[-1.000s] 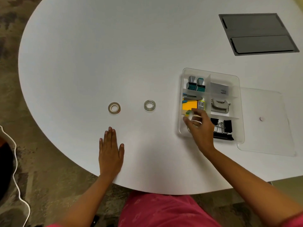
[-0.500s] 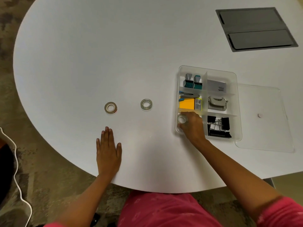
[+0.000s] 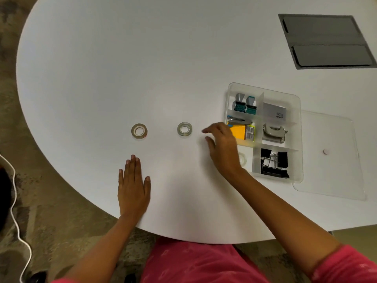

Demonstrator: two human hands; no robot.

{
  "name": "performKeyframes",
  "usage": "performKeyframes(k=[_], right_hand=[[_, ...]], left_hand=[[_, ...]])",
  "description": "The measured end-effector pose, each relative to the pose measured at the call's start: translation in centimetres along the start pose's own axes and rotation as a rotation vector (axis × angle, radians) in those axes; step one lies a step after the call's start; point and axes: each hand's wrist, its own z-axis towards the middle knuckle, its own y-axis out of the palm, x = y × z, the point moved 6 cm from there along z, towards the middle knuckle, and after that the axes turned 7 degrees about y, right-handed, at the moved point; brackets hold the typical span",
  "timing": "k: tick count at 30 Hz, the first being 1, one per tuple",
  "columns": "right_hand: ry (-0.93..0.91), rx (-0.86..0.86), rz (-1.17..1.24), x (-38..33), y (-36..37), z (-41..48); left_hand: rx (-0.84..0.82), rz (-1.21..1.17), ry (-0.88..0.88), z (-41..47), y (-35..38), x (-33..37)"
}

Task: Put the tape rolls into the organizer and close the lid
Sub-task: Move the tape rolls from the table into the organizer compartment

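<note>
Your right hand (image 3: 222, 146) hangs loose and empty, fingers spread, just right of the clear tape roll (image 3: 184, 129); your left hand (image 3: 133, 186) lies flat and empty near the tabletop's front edge. Expect that roll to be light, stiff and a little slick, so pinch it across the outer rim or hook a finger through the core. It is a small glossy transparent ring; the tan tape roll (image 3: 139, 130) sits further left. A third roll (image 3: 242, 159) lies in the organizer (image 3: 296, 99), front-left compartment. The lid (image 3: 336, 160) rests beside it.

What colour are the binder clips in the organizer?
Black, with silver wire handles; the binder clips show in the head view.
</note>
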Motion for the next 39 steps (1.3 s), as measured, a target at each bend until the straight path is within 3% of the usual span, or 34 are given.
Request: performKeyframes(k=[3, 7, 12, 21, 27, 33, 39], right_hand=[[-0.039, -0.257, -0.046, -1.7, 4.5, 2.1], [-0.004, -0.408, -0.178, -2.1, 8.8, 3.7], [-0.054, -0.359, -0.413, -2.3, 10.3, 4.9], [0.069, -0.269, -0.041, -1.4, 6.0, 2.7], [0.216, -0.065, 0.114, 2.0, -0.8, -0.7], [0.465, 0.016, -0.069, 8.4, -4.3, -3.7], [0.435, -0.041, -0.401, 10.3, -4.2, -3.8]], left_hand=[[0.012, 0.003, -0.007, -0.1, 0.1, 0.0], [0.012, 0.007, -0.018, -0.2, 0.1, -0.2], [0.005, 0.015, -0.022, -0.1, 0.1, -0.1], [0.012, 0.003, -0.018, -0.1, 0.0, 0.0], [0.015, 0.005, -0.011, 0.0, -0.1, 0.1], [0.015, 0.016, -0.009, 0.0, -0.2, 0.1], [0.012, 0.014, -0.008, -0.1, 0.0, 0.0]])
